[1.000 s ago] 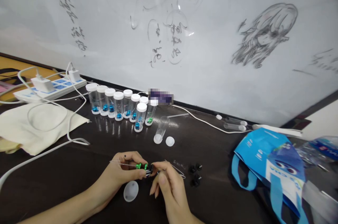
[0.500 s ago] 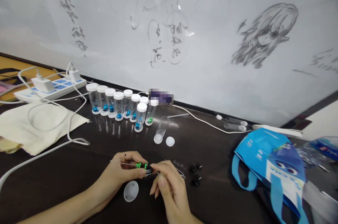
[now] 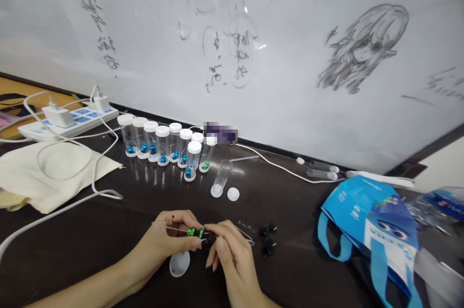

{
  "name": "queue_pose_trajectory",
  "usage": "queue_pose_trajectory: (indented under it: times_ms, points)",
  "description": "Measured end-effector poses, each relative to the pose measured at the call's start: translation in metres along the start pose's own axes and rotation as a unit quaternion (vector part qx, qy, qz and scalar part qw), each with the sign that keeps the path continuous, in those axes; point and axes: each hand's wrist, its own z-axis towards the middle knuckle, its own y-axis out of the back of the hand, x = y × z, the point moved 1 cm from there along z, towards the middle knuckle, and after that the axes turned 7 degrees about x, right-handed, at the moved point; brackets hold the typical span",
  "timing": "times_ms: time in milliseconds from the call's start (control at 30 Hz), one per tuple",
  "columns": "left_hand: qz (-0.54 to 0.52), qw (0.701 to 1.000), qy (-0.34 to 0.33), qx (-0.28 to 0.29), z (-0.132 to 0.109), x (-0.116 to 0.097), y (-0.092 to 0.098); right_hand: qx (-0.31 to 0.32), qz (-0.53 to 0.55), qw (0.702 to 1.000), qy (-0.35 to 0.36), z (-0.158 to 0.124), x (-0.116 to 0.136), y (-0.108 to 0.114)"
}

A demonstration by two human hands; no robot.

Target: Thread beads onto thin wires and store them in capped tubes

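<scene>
My left hand pinches a thin wire carrying small green parts just above the dark table. My right hand meets it from the right, fingertips closed on a small black part with thin metal legs. A white cap lies on the table under my hands. An uncapped clear vial stands tilted beyond them, its white lid beside it. Three small black parts lie to the right of my right hand.
A row of several capped vials with blue or green contents stands near the whiteboard. A power strip, white cables and a cream cloth are at left. A blue bag and lying tubes are at right.
Both hands have sunk slightly toward the table and the green parts have shifted a little to the right; the rest of the scene is unchanged.
</scene>
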Motion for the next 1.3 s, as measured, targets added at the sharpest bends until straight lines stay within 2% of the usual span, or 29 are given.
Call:
queue_pose_trajectory:
  times_ms: [167, 567, 867, 1167, 1300]
  points:
    - [0.006, 1.000, -0.001, -0.001, -0.0010, 0.0025, 0.0012, -0.003, 0.003, 1.000, -0.003, 0.0019, 0.0004, 0.0013]
    - [-0.032, 0.999, 0.009, -0.027, -0.0018, 0.0045, 0.0023, 0.010, -0.052, 0.997, 0.053, -0.0048, 0.0001, 0.0030]
    - [-0.010, 1.000, 0.000, -0.001, -0.0013, 0.0040, 0.0006, 0.011, -0.011, 1.000, -0.011, -0.0027, -0.0052, 0.0010]
    - [-0.019, 0.999, 0.009, -0.025, -0.0009, 0.0047, 0.0031, 0.011, -0.051, 0.997, 0.056, -0.0044, -0.0015, 0.0033]
    - [-0.033, 0.999, 0.010, -0.025, -0.0008, 0.0047, 0.0037, 0.011, -0.059, 0.996, 0.061, -0.0043, 0.0001, 0.0034]
